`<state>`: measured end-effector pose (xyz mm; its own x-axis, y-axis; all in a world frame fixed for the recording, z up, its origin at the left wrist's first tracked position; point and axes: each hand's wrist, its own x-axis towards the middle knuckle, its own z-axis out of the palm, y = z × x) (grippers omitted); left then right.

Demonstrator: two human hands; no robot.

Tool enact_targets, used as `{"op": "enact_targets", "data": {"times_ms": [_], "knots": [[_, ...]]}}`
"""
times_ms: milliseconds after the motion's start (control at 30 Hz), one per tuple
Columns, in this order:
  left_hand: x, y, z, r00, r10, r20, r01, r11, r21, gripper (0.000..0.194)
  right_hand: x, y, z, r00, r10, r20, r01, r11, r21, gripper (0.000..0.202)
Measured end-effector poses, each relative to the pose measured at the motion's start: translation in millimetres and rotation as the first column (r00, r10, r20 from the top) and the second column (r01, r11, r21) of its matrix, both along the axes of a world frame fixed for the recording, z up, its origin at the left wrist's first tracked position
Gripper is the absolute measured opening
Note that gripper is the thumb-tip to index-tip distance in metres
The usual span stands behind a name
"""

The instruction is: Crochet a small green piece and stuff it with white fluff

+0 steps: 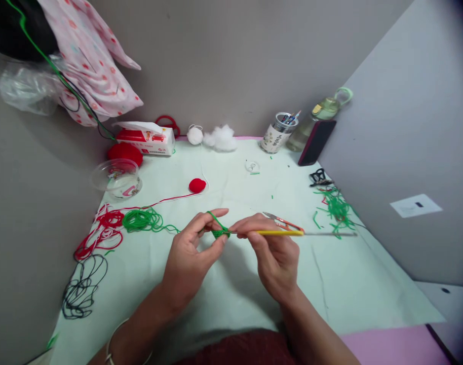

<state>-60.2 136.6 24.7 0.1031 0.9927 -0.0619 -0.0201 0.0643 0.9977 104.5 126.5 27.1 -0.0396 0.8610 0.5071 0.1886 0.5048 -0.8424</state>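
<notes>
Near the middle of the table, my left hand (193, 253) pinches a small green crocheted piece (220, 234) between thumb and fingers, with green yarn passing over its raised index finger. My right hand (275, 253) grips a crochet hook with a yellow handle (279, 233); its tip meets the green piece and its metal rear end points right. A loose pile of green yarn (142, 220) lies left of my left hand, a strand running toward it. Small scissors with orange handles (282, 222) lie just behind my right hand. A red ball (197, 185) rests farther back.
Red yarn (110, 219) and dark cord (83, 289) lie at the left, near plastic tubs (125, 185) and a tissue pack (151, 141). White stuffing (221, 138), a pen can (277, 134), a bottle (307, 126) and a phone (317, 143) stand behind. Green scraps (338, 207) lie right.
</notes>
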Motion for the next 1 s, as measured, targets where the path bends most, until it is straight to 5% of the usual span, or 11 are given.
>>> {"op": "enact_targets", "data": {"times_ms": [167, 400, 733, 867, 1000], "knots": [[2, 1, -5.9, 0.993, 0.050, -0.111, -0.031, 0.986, 0.165, 0.027, -4, -2, 1.7, 0.959, -0.067, 0.274, -0.008, 0.964, 0.266, 0.019], [1, 1, -4.1, 0.991, 0.035, -0.133, -0.012, 0.986, 0.167, 0.021, -4, 1, -3.0, 0.998, 0.003, 0.068, -0.014, 0.988, 0.156, 0.022], [-2, 4, -4.2, 0.973, 0.094, -0.211, -0.020, 0.944, 0.331, 0.029, -2, 2, 1.6, 0.982, 0.011, 0.186, -0.046, 0.982, 0.186, 0.023], [-1, 5, -7.0, 0.970, 0.098, -0.222, -0.023, 0.948, 0.317, 0.032, -6, 1, -4.1, 0.910, -0.130, 0.395, -0.008, 0.944, 0.330, 0.021], [3, -1, -10.5, 0.996, 0.061, -0.066, -0.051, 0.988, 0.148, 0.023, -9, 0, -18.5, 0.832, -0.333, 0.444, 0.071, 0.857, 0.510, 0.027]]}}
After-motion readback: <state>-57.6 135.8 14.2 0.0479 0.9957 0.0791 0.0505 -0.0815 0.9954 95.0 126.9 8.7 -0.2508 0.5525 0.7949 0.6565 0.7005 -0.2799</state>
